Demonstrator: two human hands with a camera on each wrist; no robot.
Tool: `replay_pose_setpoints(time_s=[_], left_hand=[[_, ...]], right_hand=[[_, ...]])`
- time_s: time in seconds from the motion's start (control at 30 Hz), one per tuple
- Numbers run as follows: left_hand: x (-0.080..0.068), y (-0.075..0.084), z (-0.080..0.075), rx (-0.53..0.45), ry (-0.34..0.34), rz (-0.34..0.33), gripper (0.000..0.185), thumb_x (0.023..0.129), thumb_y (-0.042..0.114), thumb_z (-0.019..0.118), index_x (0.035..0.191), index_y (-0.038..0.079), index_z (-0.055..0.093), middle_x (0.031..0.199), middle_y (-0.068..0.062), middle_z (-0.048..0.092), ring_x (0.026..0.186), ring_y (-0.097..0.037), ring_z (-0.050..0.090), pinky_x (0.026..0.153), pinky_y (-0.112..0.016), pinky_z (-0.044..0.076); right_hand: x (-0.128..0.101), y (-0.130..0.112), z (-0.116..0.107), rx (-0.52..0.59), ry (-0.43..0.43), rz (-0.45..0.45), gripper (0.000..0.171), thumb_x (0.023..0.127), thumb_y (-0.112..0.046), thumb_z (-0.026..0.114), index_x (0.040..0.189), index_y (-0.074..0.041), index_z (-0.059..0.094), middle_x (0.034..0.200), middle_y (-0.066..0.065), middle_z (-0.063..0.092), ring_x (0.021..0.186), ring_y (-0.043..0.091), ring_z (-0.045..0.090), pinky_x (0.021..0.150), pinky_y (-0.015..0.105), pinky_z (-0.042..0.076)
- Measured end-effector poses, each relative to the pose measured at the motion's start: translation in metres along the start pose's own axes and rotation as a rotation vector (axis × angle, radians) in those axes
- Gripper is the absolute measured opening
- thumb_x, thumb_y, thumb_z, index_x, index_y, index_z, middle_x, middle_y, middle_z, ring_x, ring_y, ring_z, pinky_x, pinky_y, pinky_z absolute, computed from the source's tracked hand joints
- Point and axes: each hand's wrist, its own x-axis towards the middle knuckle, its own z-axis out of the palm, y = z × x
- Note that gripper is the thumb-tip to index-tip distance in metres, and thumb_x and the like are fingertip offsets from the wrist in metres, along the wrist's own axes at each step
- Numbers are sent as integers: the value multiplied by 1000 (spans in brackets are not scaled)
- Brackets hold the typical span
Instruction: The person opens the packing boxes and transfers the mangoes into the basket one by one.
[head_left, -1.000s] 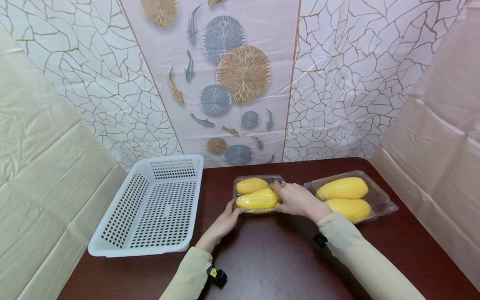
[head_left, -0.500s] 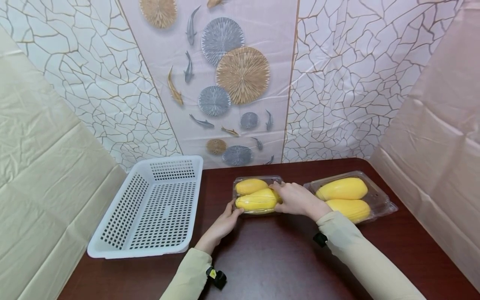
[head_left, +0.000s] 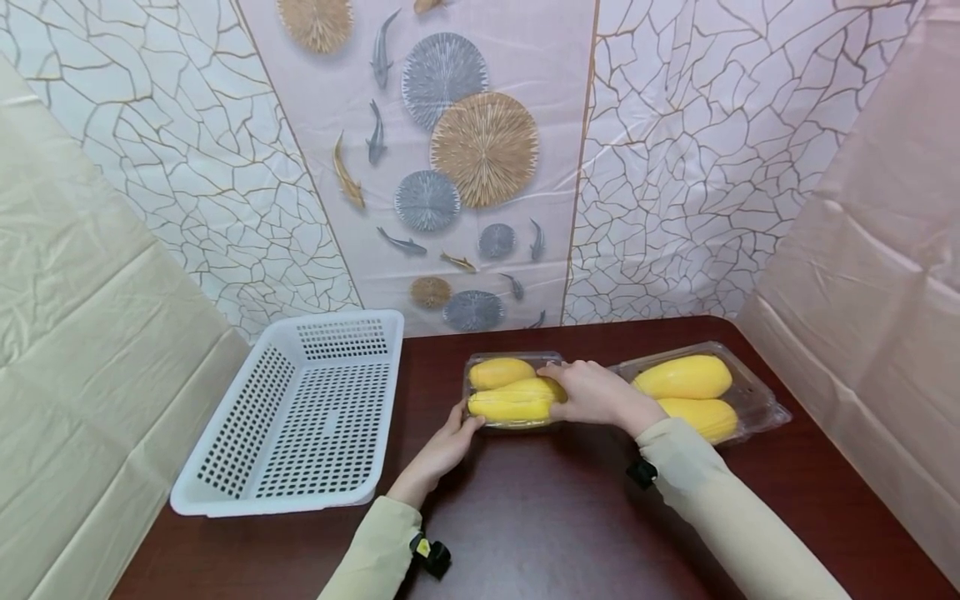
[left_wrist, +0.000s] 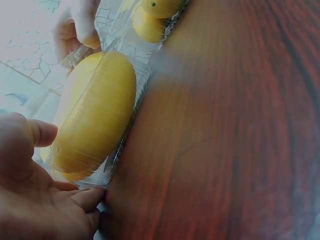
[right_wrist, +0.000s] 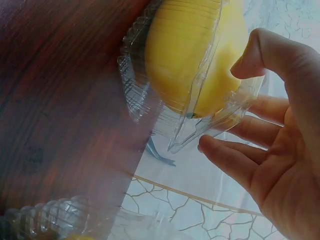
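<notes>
In the head view, a clear plastic clamshell box (head_left: 553, 357) with two yellow oblong fruits (head_left: 513, 402) inside lies between the hands at the table's middle. My left hand (head_left: 442, 450) holds its left end; in the left wrist view the thumb (left_wrist: 44, 133) is against the lid and the fingertips (left_wrist: 90, 197) are low at the base edge. My right hand (head_left: 603, 398) grips the right end. In the right wrist view, its thumb (right_wrist: 250, 62) is at the lid and its other fingers are by the rim. The lid covers the fruits.
A white perforated plastic basket (head_left: 378, 417) stands at the left. On the right lies a second clear box (head_left: 753, 392) with two yellow fruits (head_left: 684, 377), partly behind the right forearm. Patterned cloth (head_left: 483, 150) hangs behind the dark red wooden table (head_left: 540, 517).
</notes>
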Motion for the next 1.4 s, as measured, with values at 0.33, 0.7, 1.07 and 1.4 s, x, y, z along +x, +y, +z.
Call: replay_pose_setpoints(time_s=[0.33, 0.7, 1.07, 1.4], left_hand=[[0, -3, 0, -16, 2, -13, 82, 101, 55, 49, 162, 11, 17, 162, -16, 28, 148, -35, 26, 116, -55, 25], [0, -2, -2, -31, 3, -3, 84, 100, 56, 50, 162, 11, 16, 164, -15, 25, 149, -33, 22, 117, -55, 23], [-1, -4, -1, -26, 3, -9, 85, 99, 59, 50, 162, 13, 17, 164, -14, 25, 149, -33, 23, 116, -55, 24], [-2, -1, -1, -12, 0, -5, 84, 99, 59, 49, 162, 14, 16, 164, -12, 25, 149, -33, 24, 116, -55, 25]], right_hand=[[-2, 1, 4, -28, 44, -26, 65, 82, -33, 76, 137, -3, 60, 73, -4, 56, 58, 13, 46, 56, 31, 43], [-3, 11, 1, 140, 118, -19, 63, 93, -47, 71, 139, -5, 61, 61, -6, 52, 44, 4, 33, 52, 27, 39], [-2, 12, 0, 229, 149, 50, 67, 94, -59, 62, 141, -11, 60, 101, 4, 72, 50, 7, 38, 64, 32, 44], [5, 18, -2, 334, 234, 145, 56, 96, -55, 62, 136, -16, 64, 92, 2, 70, 72, 15, 54, 72, 37, 47]])
